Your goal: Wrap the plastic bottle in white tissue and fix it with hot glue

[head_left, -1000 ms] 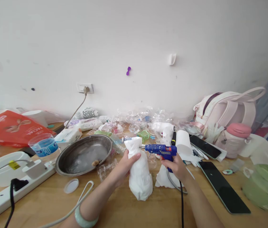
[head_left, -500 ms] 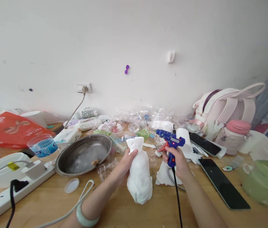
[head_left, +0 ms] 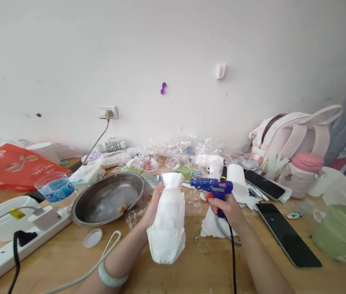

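Observation:
My left hand point(head_left: 155, 204) grips a white bottle-shaped object wrapped in paper or cloth point(head_left: 167, 224) from its left side, with the narrow neck up and the wide base toward me. Most of those fingers are hidden behind it. In my right hand point(head_left: 229, 209) is a blue hot glue gun point(head_left: 212, 185), held by its handle with fingers at the orange trigger. Its nozzle points left, close to the neck of the wrapped object; whether it touches cannot be told. A black cord runs down from the handle.
A metal basin point(head_left: 108, 198) and a white power strip point(head_left: 22, 245) lie to the left. Plastic scraps and packaging point(head_left: 179, 153) line the wall. On the right are a phone point(head_left: 287, 234), a paper roll point(head_left: 236, 179), a green container point(head_left: 341, 232) and a pink backpack point(head_left: 292, 134).
The wrapped object has turned and shifted slightly left, showing another side. My right hand has swung the glue gun left and level, bringing its nozzle to the object's neck.

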{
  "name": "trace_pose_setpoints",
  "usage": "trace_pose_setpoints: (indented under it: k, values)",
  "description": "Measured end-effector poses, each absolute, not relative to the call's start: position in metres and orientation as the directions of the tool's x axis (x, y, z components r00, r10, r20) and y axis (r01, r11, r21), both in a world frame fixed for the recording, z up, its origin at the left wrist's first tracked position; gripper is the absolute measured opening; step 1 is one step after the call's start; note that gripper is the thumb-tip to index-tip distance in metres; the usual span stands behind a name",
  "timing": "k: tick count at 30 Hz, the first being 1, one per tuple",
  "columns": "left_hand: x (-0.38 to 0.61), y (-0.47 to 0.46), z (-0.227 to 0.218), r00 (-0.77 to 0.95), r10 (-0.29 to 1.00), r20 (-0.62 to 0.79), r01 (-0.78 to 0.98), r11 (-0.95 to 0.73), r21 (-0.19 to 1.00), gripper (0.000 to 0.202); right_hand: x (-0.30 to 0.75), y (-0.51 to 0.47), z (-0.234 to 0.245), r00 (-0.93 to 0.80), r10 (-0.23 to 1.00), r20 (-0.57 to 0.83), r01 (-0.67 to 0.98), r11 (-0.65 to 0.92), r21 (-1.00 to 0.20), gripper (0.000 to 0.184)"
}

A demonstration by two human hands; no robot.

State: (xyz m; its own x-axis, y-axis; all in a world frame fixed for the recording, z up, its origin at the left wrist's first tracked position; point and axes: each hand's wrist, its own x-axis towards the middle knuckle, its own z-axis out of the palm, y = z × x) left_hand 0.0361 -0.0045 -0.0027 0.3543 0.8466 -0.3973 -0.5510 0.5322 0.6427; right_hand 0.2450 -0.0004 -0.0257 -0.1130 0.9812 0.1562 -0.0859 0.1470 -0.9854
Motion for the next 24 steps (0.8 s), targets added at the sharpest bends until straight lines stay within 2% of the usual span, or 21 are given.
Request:
trace_pose_setpoints:
  k: [3,6,13,19,24]
  values:
    - [0.036,-0.005,-0.002,0.367,0.819,-0.441,-0.601,0.571,0.559,0.049,0.245,-0.001,-0.027,-0.111,0.984,0.136,0.034,0.141,-0.989,0.011]
    - [0.037,-0.006,-0.001,0.370,0.813,-0.450,-0.605,0.578,0.547,0.048,0.244,-0.002,-0.027,-0.107,0.985,0.133,0.100,0.144,-0.985,0.013]
    - [0.039,-0.008,0.003,0.329,0.847,-0.418,-0.613,0.529,0.587,0.044,0.245,0.001,-0.034,-0.131,0.982,0.135,0.106,0.149,-0.983,0.012]
    - [0.038,-0.005,-0.005,0.326,0.889,-0.321,-0.562,0.456,0.691,0.043,0.246,0.001,-0.035,-0.117,0.985,0.123,0.110,0.136,-0.984,0.013]
    - [0.037,-0.005,-0.010,0.277,0.906,-0.319,-0.498,0.419,0.759,0.047,0.245,0.001,-0.033,-0.130,0.981,0.143,0.120,0.159,-0.980,0.009]
